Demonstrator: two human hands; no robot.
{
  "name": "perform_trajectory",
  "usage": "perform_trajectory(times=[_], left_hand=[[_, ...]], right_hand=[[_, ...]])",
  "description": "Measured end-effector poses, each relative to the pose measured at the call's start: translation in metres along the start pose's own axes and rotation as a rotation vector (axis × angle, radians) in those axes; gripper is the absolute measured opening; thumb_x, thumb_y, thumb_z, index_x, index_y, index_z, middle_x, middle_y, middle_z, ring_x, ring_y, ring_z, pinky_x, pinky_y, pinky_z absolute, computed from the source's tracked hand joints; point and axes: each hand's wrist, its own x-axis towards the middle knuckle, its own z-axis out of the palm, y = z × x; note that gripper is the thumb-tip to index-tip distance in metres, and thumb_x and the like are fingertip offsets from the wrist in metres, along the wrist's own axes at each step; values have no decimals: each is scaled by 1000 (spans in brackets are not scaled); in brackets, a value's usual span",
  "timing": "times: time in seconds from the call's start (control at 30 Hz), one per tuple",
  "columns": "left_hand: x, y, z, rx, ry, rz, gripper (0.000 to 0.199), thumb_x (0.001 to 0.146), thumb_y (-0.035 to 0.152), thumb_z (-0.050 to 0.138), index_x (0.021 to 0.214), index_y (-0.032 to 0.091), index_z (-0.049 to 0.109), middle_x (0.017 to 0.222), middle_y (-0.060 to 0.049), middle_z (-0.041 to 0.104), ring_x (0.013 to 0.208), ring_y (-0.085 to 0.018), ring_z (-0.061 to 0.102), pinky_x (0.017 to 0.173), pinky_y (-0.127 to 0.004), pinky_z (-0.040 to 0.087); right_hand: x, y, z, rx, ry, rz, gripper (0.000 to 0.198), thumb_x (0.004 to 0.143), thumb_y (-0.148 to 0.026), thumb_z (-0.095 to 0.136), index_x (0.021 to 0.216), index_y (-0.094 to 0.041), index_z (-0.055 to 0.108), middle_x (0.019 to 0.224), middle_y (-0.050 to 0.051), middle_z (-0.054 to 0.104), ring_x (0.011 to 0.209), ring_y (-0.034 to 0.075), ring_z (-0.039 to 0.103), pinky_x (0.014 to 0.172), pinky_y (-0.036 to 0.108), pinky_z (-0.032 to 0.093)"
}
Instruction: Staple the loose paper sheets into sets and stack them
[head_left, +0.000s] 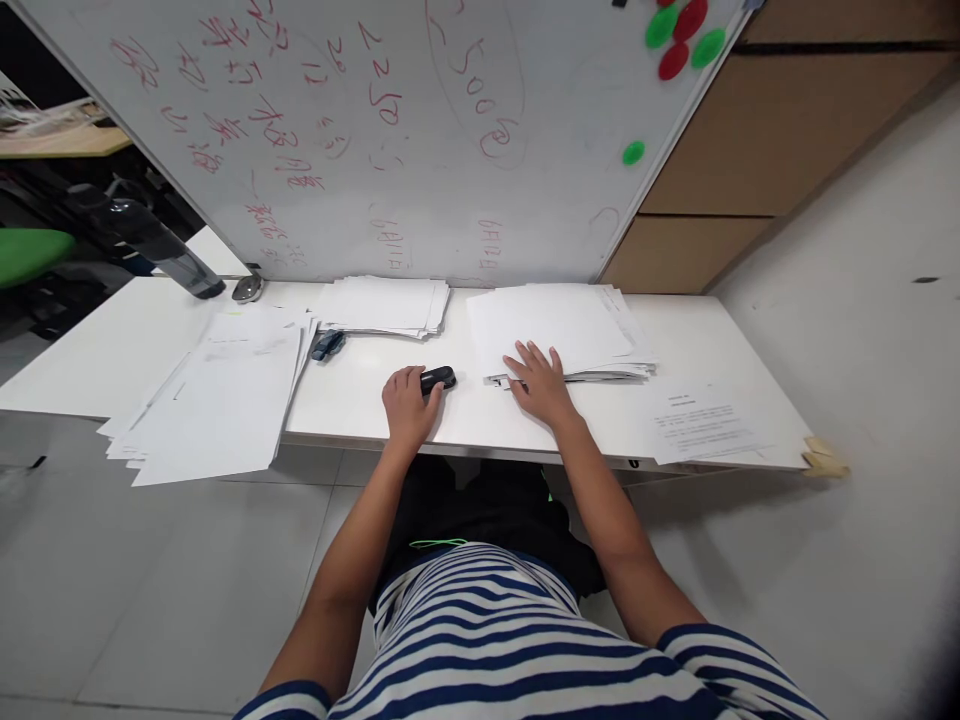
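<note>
On the white desk, my left hand [409, 405] is closed around a small black stapler [439, 379], whose rounded end sticks out past the thumb. My right hand [541, 388] lies flat with fingers spread on the front left part of a stack of paper [559, 325]. Its sheets are slightly uneven along the right and front edges. To the right of that stack, a single printed sheet [694, 425] lies near the front edge.
A second paper stack [382, 303] sits against the whiteboard [420, 200]. Fanned printed sheets [225, 400] overhang the desk's front edge at left. Beside them are a small dark blue object [328, 346], a round metallic item [247, 289] and a dark bottle [161, 245]. Cardboard boxes [720, 130] stand behind at right.
</note>
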Motion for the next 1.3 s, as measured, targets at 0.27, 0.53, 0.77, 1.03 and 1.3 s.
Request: perform_trajectory(times=[0.27, 0.53, 0.77, 1.03, 1.3], left_hand=[[0, 1, 0, -43, -22, -28, 43, 94, 46, 54, 126, 18, 61, 127, -16, 63, 125, -33, 51, 109, -48, 37], [0, 1, -1, -56, -23, -30, 42, 94, 45, 53, 125, 17, 61, 127, -16, 63, 125, -33, 51, 108, -48, 37], [-1, -1, 1, -53, -14, -13, 42, 95, 45, 53, 125, 17, 61, 127, -16, 63, 125, -32, 51, 108, -47, 37], [-2, 0, -2, -61, -25, -30, 41, 94, 43, 55, 126, 18, 61, 126, -16, 64, 124, -33, 53, 107, -49, 38], [-7, 5, -4, -97, 103, -58, 46, 92, 43, 58, 129, 15, 58, 147, -23, 46, 149, -41, 24, 117, -59, 25]], right_hand=[[1, 2, -5, 156, 14, 82, 44, 102, -40, 35, 133, -28, 64, 153, 2, 50, 148, 24, 38, 125, 54, 18], [1, 5, -2, 207, 27, 100, 44, 99, -42, 38, 130, -27, 65, 152, 3, 52, 148, 23, 38, 125, 54, 16], [0, 3, -2, 141, 6, 67, 45, 96, -30, 40, 134, -23, 62, 155, 4, 48, 149, 24, 36, 125, 54, 15], [6, 6, 3, 145, 148, 105, 45, 100, -28, 27, 122, -19, 66, 130, 11, 69, 128, 26, 59, 118, 53, 32], [19, -26, -76, 275, 666, 249, 47, 100, -53, 32, 110, -21, 66, 103, 12, 72, 102, 28, 68, 94, 44, 54]])
